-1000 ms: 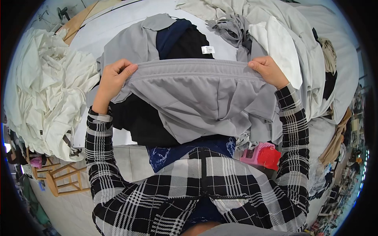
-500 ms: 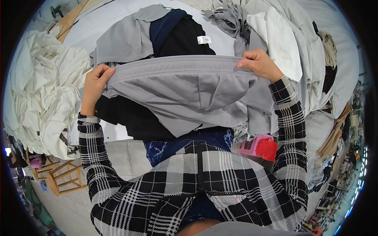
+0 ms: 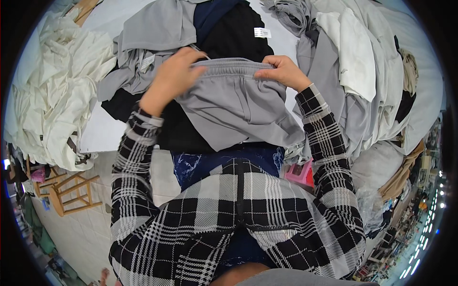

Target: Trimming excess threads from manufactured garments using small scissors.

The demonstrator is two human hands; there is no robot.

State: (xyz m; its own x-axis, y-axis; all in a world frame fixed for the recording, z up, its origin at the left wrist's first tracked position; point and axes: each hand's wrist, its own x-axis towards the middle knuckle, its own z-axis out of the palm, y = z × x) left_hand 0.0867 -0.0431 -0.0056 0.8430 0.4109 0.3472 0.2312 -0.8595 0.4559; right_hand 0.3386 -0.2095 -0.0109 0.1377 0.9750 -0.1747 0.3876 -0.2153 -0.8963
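- The fingers (image 3: 198, 71) of the left hand (image 3: 169, 81) were closed over the elastic waistband of one pair of grey shorts (image 3: 234, 107), pinching its left end.
- The fingers (image 3: 267, 72) of the right hand (image 3: 284, 71) were likewise curled shut on the same waistband, at its right end.
- Two hands were counted, both on the one waistband and brought near each other, so that the band was bunched between them.
- The grey shorts were held just above the worktop (image 3: 102, 133), in front of the person's chest, over a black garment (image 3: 238, 33).
- The waistband was seen to run left to right across the view; the long axis of the shorts was seen to run from the waistband, turned away from the person, down to the leg ends, which pointed toward the body.
- One black garment with one small white label (image 3: 262, 32) was laid beneath the shorts, and one dark blue garment (image 3: 210, 12) lay just beyond it.
- Grey garments (image 3: 157, 28) were spread to the left of the black one; their number could not be told.
- One heap of white cloth (image 3: 52, 90) was piled at the left edge of the worktop, and another heap of grey and white cloth (image 3: 362, 71) at the right.
- One pink object (image 3: 300, 172) was seen beside the right forearm, and one wooden stool (image 3: 71, 190) on the floor at lower left.
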